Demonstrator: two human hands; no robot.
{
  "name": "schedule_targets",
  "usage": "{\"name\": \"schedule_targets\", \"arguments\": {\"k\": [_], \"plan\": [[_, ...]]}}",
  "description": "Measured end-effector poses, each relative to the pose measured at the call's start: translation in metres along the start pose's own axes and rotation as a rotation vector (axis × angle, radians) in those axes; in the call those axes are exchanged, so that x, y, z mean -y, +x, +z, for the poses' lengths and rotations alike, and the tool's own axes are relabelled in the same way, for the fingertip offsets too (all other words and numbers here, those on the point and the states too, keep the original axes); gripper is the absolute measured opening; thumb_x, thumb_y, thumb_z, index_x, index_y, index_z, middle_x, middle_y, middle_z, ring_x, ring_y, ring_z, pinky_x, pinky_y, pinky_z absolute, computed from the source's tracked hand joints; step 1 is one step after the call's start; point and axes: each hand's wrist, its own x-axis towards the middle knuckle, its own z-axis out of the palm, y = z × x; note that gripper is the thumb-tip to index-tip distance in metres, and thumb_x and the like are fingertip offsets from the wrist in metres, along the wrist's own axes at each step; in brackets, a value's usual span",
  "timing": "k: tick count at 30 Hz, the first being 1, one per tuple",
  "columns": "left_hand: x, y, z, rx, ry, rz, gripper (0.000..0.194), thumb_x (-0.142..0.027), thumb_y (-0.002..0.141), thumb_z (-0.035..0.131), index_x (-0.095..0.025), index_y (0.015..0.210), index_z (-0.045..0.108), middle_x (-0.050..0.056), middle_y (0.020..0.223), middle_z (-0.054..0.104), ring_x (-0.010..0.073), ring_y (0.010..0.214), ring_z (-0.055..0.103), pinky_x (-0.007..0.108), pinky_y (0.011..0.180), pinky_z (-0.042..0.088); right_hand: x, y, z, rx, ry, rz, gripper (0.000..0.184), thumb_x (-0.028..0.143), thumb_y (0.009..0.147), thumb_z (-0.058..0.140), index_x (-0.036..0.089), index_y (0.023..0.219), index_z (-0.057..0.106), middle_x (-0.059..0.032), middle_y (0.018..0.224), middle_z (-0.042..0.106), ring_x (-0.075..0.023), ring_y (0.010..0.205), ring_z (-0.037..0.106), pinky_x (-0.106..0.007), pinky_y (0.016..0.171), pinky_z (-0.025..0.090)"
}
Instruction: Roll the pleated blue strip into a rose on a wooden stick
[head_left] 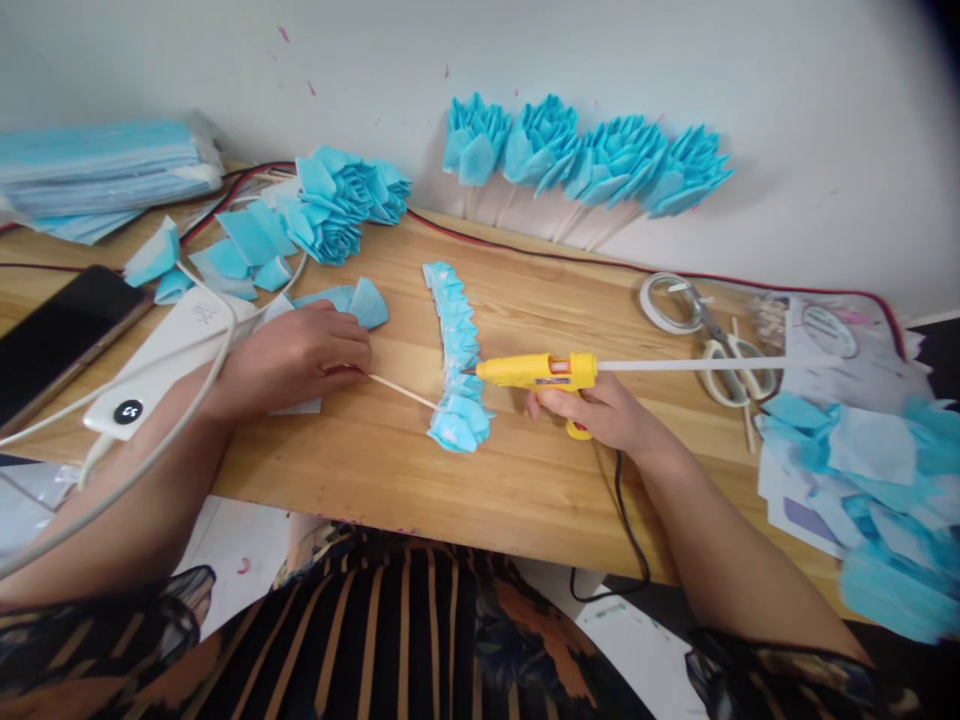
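Observation:
My right hand [592, 408] is wrapped round the grip of a yellow hot glue gun [532, 371], with a long white glue stick [690, 365] out of its back end. The gun's nozzle points left, at a pleated strip of blue fabric [456, 325] lying on the table. At the strip's near end a partly rolled blue flower [459, 424] sits on the tip of a thin wooden stick [403, 391]. The stick's other end is pinched in the fingers of my left hand [304, 350]. Behind that hand lie loose blue fabric pieces [364, 303].
Several finished blue flowers [544, 145] lean on the wall; more lie [334, 205] at the back left. A phone [64, 345], a white power bank [169, 360] and cables are at left. Scissors [739, 370], tape [670, 303] and a blue fabric pile [877, 500] are at right.

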Motion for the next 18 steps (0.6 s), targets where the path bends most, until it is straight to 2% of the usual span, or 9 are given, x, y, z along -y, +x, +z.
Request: {"name": "schedule_targets", "arguments": {"k": [7, 18], "plan": [[-0.0001, 0.0001, 0.0003, 0.006, 0.022, 0.008, 0.030, -0.027, 0.105, 0.049, -0.021, 0.085, 0.071, 0.004, 0.085, 0.073, 0.0209, 0.086, 0.064, 0.034, 0.084, 0.039, 0.0014, 0.0010, 0.0005, 0.004, -0.010, -0.002, 0.044, 0.051, 0.105, 0.054, 0.018, 0.080, 0.067, -0.0026, 0.078, 0.067, -0.0145, 0.072, 0.061, -0.029, 0.070, 0.048], [0.0001, 0.0013, 0.0015, 0.004, 0.019, 0.015, 0.028, -0.025, 0.105, 0.051, -0.021, 0.085, 0.070, 0.003, 0.084, 0.072, 0.0195, 0.085, 0.063, 0.033, 0.084, 0.037, -0.0013, 0.0011, 0.0014, 0.013, -0.016, -0.012, 0.042, 0.049, 0.106, 0.052, 0.018, 0.079, 0.064, -0.0009, 0.075, 0.063, -0.0133, 0.068, 0.057, -0.028, 0.067, 0.045]]}}
